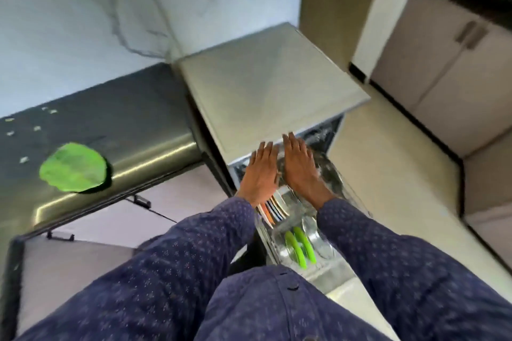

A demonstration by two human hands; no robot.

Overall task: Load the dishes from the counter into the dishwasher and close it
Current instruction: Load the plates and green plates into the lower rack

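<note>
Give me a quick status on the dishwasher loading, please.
Both hands, left and right, open over the rack. Plates loaded. Green plate on counter.

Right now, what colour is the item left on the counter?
Bright green, lying near the dark counter front edge; only the head view shows it.

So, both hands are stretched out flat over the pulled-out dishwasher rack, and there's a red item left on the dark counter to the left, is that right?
Not quite: in the head view the item on the counter is green, not red. The rest holds: the left hand and right hand are flat over the pulled-out rack.
</note>
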